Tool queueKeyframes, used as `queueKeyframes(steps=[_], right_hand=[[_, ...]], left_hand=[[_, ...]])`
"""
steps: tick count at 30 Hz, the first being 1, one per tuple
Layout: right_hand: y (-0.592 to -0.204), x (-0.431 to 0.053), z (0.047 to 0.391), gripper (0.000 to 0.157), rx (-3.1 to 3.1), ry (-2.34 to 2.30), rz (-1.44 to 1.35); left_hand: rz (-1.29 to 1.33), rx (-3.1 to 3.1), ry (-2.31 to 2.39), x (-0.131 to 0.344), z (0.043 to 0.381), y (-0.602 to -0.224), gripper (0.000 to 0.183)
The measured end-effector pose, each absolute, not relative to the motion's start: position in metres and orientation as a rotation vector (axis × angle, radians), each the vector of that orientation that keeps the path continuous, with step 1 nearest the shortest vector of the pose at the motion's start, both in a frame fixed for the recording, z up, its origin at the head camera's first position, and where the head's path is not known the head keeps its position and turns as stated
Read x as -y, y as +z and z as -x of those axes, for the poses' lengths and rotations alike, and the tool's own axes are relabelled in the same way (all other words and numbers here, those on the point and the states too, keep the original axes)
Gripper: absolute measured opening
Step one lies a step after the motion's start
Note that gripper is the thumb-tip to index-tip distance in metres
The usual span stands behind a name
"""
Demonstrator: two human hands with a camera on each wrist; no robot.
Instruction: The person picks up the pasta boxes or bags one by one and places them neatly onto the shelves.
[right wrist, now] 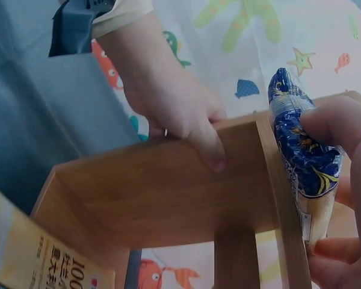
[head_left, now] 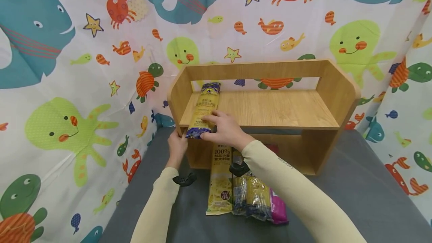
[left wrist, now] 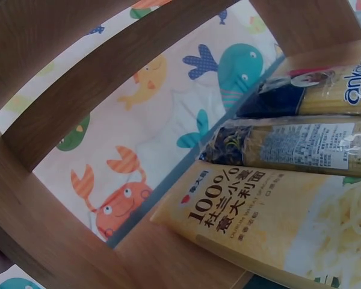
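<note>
A yellow and blue packet of spaghetti (head_left: 206, 102) lies lengthwise on the left part of the upper board of a wooden shelf (head_left: 280, 106), its blue end jutting past the front edge. My right hand (head_left: 227, 128) holds it near that end; in the right wrist view the thumb (right wrist: 331, 123) lies against one face and fingers are on the other side. Below, my left hand (head_left: 177, 147) grips the shelf's left side panel; the thumb shows on the panel's inner face (right wrist: 207, 144) in the right wrist view. The left wrist view shows little of that hand.
Under the upper board, several pasta packs lie side by side, jutting forward: a tall yellow pack (head_left: 221, 183), clear-wrapped packs (head_left: 258, 194) and one with a magenta end (head_left: 278, 209). A grey cloth (head_left: 364, 198) covers the table. Sea-animal curtains (head_left: 128, 48) hang behind and beside.
</note>
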State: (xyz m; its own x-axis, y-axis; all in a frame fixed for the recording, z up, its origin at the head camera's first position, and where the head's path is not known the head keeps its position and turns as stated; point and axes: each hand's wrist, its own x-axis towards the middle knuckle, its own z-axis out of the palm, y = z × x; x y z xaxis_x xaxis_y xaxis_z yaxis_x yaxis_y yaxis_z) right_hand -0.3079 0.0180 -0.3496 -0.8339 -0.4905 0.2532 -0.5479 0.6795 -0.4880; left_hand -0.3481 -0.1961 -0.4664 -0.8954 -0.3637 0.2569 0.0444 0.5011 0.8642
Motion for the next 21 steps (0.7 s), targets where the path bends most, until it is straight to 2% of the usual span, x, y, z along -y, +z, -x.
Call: queueKeyframes(steps=[14,21], right_hand=[[-0.353,0.01,0.311,0.065,2.834,0.896,-0.953],[-0.351,0.016,0.308,0.065,2.871,0.814,-0.963]], left_hand=[[-0.172,2.404,-1.285,0.202,0.347,-0.469,0.039],[-0.229,2.381,-1.345,0.202,0.347,-0.468,0.04]])
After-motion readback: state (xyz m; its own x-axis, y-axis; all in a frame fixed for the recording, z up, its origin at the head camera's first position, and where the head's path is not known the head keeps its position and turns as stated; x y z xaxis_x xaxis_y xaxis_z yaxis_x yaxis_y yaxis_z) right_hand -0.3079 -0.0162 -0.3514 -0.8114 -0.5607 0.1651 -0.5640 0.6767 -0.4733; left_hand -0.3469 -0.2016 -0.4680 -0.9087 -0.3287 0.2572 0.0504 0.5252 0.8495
